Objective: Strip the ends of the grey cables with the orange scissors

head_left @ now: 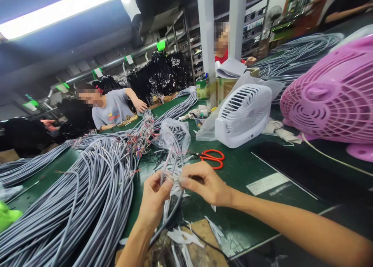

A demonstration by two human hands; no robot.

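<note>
My left hand (pixel 155 197) pinches the end of a grey cable (pixel 171 212) that runs down toward me over the table edge. My right hand (pixel 204 183) is closed beside it, fingertips pinching the thin wires at the cable's stripped end (pixel 174 170). Both hands are held just above the green table (pixel 244 170). A clear plastic bag of small dark parts (pixel 173 135) stands right behind the hands. Red-handled scissors (pixel 212 158) lie just beyond my right hand.
A large bundle of grey cables (pixel 87 193) covers the left of the table. A white fan (pixel 243 113) and a pink fan (pixel 332 96) stand at the right. White paper scraps (pixel 186 236) lie near me. Two other people sit across the table.
</note>
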